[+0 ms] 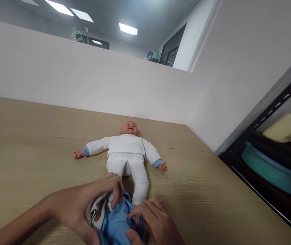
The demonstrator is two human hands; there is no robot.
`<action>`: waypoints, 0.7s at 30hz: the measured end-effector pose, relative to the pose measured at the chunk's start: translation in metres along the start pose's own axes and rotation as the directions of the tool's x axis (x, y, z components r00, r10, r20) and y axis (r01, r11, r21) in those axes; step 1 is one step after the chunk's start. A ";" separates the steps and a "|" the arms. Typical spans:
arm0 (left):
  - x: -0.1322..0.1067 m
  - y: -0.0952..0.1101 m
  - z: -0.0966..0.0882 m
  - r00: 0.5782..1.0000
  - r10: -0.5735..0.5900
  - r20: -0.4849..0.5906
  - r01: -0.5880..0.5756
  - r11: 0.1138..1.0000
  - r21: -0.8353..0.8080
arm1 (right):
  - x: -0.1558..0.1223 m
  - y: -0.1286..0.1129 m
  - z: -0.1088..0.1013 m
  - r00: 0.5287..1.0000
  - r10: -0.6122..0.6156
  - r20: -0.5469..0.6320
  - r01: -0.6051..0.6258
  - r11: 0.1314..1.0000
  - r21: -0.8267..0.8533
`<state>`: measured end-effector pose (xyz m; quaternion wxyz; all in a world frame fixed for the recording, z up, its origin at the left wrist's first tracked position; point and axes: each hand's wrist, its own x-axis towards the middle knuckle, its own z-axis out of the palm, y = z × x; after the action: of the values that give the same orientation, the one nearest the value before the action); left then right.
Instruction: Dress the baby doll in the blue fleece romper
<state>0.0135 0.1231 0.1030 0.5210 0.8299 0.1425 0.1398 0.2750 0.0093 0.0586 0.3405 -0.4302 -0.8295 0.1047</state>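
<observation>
A baby doll lies on its back on the wooden table, arms spread, its head toward the wall. It wears a white long-sleeved top with blue cuffs and white trousers. At its feet is a light blue garment, bunched up, with a white printed part showing on the left side. My left hand grips the garment's left edge, fingers curled over it close to one doll leg. On the opposite side, my right hand pinches the blue cloth between thumb and fingers. The doll's feet are hidden by the garment and hands.
The tabletop meets a low white partition at the back. To the right stands a black metal shelf holding a teal basin and a cream plastic bottle.
</observation>
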 end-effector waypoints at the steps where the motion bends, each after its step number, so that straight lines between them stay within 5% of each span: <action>1: -0.001 -0.001 -0.004 0.999 0.026 -0.021 -0.026 1.000 0.003 | -0.001 0.002 -0.005 1.000 -0.022 0.012 0.022 1.000 -0.021; 8: -0.015 -0.015 -0.038 0.996 -0.043 -0.084 0.052 0.993 0.109 | -0.009 0.015 -0.026 0.973 -0.215 0.081 0.224 0.967 -0.120; 14: -0.018 -0.017 -0.043 0.997 -0.074 -0.029 0.075 0.996 0.041 | -0.011 0.029 0.005 0.935 -0.324 0.148 0.311 0.945 0.102; 17: -0.017 -0.019 -0.041 0.990 -0.132 -0.058 0.125 0.985 -0.121 | -0.015 0.031 0.008 0.995 -0.046 0.083 0.002 0.888 0.459; 21: -0.012 -0.026 -0.033 0.963 -0.158 -0.217 0.118 0.975 -0.188 | -0.013 0.026 -0.014 0.931 0.362 0.043 -0.289 0.663 0.691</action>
<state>-0.0122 0.1565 0.0917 0.5795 0.7477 0.2469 0.2101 0.3056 0.0129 0.0507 0.4909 -0.4192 -0.6230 0.4417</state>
